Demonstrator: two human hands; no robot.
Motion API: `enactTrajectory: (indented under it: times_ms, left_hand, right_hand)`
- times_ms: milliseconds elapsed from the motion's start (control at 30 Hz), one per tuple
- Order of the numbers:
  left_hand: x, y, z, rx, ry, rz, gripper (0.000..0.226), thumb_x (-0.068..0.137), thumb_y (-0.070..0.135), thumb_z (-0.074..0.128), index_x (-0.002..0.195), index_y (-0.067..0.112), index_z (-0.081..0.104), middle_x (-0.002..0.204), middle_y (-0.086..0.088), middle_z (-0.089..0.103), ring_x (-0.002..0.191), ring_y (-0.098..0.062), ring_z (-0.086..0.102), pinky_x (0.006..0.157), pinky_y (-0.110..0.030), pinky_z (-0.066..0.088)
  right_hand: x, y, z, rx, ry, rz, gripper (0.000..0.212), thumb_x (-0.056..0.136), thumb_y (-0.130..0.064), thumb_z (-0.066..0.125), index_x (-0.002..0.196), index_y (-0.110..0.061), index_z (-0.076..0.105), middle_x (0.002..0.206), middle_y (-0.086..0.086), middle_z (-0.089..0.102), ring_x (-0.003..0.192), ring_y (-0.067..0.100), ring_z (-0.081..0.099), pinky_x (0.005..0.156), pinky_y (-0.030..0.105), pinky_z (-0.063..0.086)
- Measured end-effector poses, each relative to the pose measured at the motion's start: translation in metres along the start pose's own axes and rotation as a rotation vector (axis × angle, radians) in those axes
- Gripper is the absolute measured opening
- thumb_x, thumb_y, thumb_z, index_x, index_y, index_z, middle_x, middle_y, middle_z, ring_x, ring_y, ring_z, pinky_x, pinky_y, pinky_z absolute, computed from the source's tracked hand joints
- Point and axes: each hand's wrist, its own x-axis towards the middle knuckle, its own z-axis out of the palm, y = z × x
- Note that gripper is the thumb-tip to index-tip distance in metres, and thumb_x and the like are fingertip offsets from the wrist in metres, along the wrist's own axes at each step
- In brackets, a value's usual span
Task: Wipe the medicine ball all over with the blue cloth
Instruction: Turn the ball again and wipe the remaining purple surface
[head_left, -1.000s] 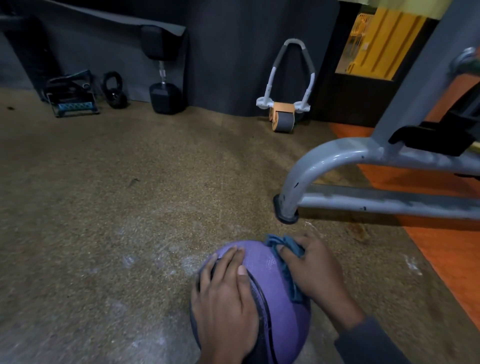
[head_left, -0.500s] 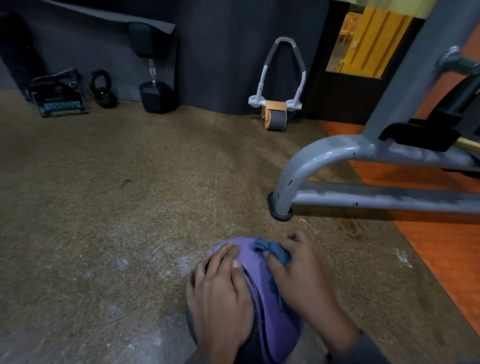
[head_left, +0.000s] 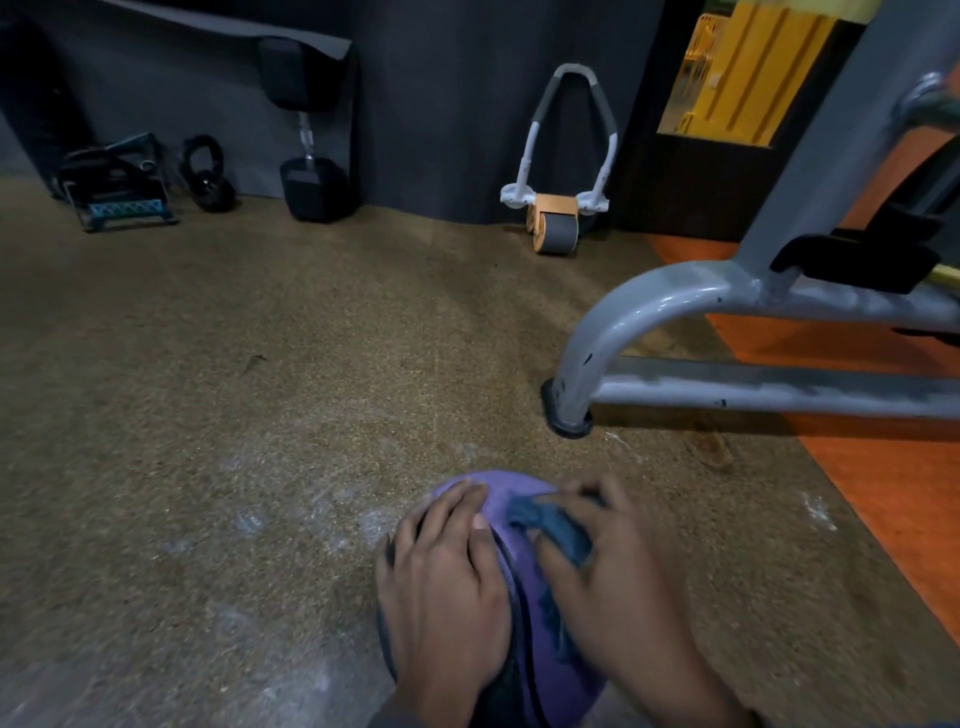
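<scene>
Medicine ball on speckled gym floor

One purple medicine ball is sitting on the brown floor near its bottom edge, and two hands are lying on it: one left hand and one right hand. One blue cloth is showing under the right hand. Along the floor's far edge, against the dark wall, one upright dumbbell, one black kettlebell, one ab roller with an orange wheel and one low black and teal piece of equipment, too dim to identify, are standing. One grey machine frame is occupying the floor's right edge.
</scene>
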Motion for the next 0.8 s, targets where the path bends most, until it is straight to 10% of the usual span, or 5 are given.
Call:
enactTrajectory:
  times_ms: [300,500,700,800]
  left_hand:
    - [0.002,0.005,-0.001,0.006,-0.025,-0.012,0.059,0.087,0.048,0.015,0.127,0.038,0.058,0.135,0.025,0.052,0.129,-0.006,0.041,0.110,-0.037,0.026]
    - [0.002,0.002,0.000,0.018,-0.024,0.001,0.063,0.085,0.046,0.013,0.129,0.037,0.057,0.136,0.023,0.052,0.129,-0.007,0.042,0.108,-0.036,0.029]
    - [-0.001,0.000,0.002,-0.014,0.008,-0.032,0.057,0.088,0.048,0.017,0.124,0.041,0.059,0.133,0.025,0.053,0.130,-0.008,0.041,0.109,-0.036,0.028]
    - [0.003,0.002,0.001,-0.015,0.010,-0.048,0.056,0.086,0.048,0.018,0.123,0.043,0.060,0.132,0.027,0.054,0.130,-0.005,0.041,0.110,-0.035,0.026]
  right_hand:
    - [0.042,0.018,-0.001,0.020,-0.108,0.275,0.022,0.091,-0.044,0.060,0.106,-0.032,0.071,0.102,-0.014,0.049,0.100,0.018,0.058,0.078,0.031,0.044]
    - [0.006,-0.010,0.006,-0.084,0.003,-0.078,0.034,0.075,-0.052,0.047,0.100,-0.040,0.066,0.100,-0.020,0.048,0.084,0.012,0.050,0.066,0.033,0.047]
    - [0.050,0.017,0.001,0.011,-0.147,0.272,0.016,0.090,-0.046,0.060,0.097,-0.034,0.068,0.109,-0.011,0.057,0.092,0.013,0.055,0.077,0.031,0.045]
    - [0.026,0.010,0.001,-0.040,-0.073,0.134,0.021,0.086,-0.046,0.059,0.101,-0.036,0.070,0.105,-0.014,0.053,0.090,0.014,0.052,0.077,0.036,0.048]
